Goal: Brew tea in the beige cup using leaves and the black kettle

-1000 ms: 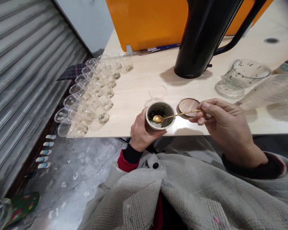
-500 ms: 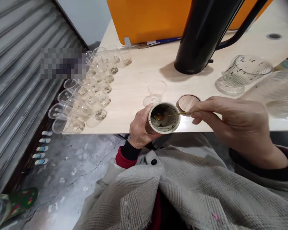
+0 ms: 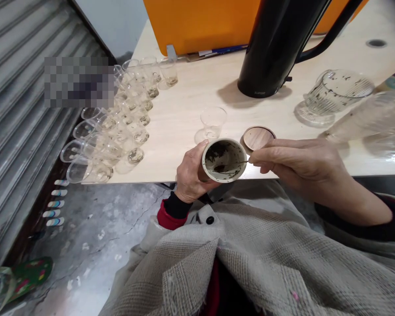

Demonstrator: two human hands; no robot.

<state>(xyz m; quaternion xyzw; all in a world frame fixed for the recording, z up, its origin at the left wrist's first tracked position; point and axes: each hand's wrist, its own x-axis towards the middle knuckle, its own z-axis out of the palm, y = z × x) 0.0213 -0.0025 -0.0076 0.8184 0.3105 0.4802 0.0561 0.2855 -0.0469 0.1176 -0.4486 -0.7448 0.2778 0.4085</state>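
My left hand [image 3: 191,173] is closed around a light ceramic canister [image 3: 223,179], tilted so that its mouth faces me. Dark dried leaf bits, like loose tea, cling to its inside. Between the thumb and fingers of my right hand [image 3: 299,162] is the thin handle of a small spoon [image 3: 237,163]; its bowl is down inside the canister, in shadow. A round wooden lid [image 3: 257,138] lies on the table beside the canister. Just behind the canister stands a clear plastic cup [image 3: 213,120].
Several clear cups [image 3: 128,114] with leaf bits in them crowd the table's left end. A black kettle [image 3: 266,52] stands behind, before an orange panel [image 3: 197,26]. On the right are a ribbed glass pitcher [image 3: 339,94] with leaf bits and a clear plastic bottle [image 3: 375,114] lying down.
My right hand has moved left and pushed the spoon deeper into the canister, so less of its handle shows. The left hand keeps its hold. The view has shifted slightly.
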